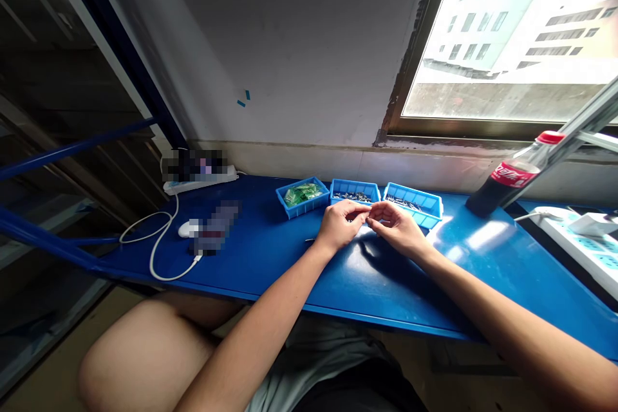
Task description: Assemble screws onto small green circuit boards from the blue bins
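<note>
My left hand (342,225) and my right hand (392,224) meet fingertip to fingertip above the blue table, just in front of the bins. Both are closed in a pinch, and whatever lies between the fingers is too small or hidden to make out. Behind them stand three blue plastic bins in a row. The left bin (295,211) has green pieces in clear wrapping (303,194). Small metal parts fill the middle bin (355,186), partly hidden by my hands. In the right bin (436,207) lie thin metal pieces that look like screws.
A cola bottle (514,174) leans at the right, near a metal bar and a white power strip (591,244). At the left lie a white cable (155,257), a white mouse-like object (189,228), a blurred dark device (215,232) and another power strip (203,181).
</note>
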Available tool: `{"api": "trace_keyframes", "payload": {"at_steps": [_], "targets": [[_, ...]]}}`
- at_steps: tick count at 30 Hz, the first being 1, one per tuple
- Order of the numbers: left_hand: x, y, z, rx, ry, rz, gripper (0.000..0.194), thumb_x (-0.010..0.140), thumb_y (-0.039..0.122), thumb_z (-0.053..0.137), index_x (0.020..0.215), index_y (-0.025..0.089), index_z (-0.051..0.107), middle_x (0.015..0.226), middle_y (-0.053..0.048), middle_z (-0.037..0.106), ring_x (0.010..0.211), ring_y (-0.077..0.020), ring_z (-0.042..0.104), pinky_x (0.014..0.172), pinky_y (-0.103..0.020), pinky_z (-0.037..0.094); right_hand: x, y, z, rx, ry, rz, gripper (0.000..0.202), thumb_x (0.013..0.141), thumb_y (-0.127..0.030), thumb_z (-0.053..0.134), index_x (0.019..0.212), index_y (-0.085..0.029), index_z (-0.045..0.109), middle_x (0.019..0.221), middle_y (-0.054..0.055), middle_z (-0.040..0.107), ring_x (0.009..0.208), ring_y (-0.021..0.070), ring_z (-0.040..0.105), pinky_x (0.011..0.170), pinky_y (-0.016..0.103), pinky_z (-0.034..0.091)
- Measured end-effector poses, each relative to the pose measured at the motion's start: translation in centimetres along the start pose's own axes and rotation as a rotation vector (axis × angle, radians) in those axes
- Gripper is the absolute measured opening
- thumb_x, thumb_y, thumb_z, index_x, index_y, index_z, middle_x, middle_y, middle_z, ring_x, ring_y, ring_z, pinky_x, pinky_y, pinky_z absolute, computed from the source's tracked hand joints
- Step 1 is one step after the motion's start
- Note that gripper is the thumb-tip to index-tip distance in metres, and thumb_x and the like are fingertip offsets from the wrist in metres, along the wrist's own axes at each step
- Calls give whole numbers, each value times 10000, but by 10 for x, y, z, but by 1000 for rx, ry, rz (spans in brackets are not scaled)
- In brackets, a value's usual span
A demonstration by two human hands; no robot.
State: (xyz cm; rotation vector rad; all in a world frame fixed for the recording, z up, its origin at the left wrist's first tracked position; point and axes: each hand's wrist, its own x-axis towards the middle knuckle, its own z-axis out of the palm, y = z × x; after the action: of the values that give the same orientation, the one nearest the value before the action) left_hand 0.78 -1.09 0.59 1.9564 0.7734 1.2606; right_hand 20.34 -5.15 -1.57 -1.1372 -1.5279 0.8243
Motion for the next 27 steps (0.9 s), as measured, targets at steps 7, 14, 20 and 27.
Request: {"api": "trace_keyframes", "payload": {"at_steps": [7,14,20,27], "targets": [[-3,5,-2,-68,-95,-205,379,1013,353,685,1347,186,744,880,-62,842,739,-199,805,684,-294,670,-2,-9,0,-66,46,-48,320,972,-516,720,1173,-271,680,868,20,664,783,211,663,701,353,601],[-3,3,-3,-20,-158,-137,290,983,333,721,1231,242,840,1191,-66,840,1101,-271,817,1006,-419,668,-1,-8,-1,-190,123,-69,315,926,-579,755,972,-269,726,924,64,725,839,253,692,737,407,629],[-2,-1,-4,-52,-35,-161,224,935,200,763,1146,200,837,1122,-86,854,1066,-262,827,1017,-423,662,-1,-12,1,-201,2,-76,316,945,-579,741,1073,-293,786,1075,85,731,953,272,706,754,400,629],[-5,-7,-3,118,-98,-106,419,892,125,797,1282,247,700,988,-38,858,998,-241,836,922,-349,663,-1,-9,1,-126,25,26,356,930,-620,759,992,-270,757,990,70,773,880,265,723,819,425,623]]}}
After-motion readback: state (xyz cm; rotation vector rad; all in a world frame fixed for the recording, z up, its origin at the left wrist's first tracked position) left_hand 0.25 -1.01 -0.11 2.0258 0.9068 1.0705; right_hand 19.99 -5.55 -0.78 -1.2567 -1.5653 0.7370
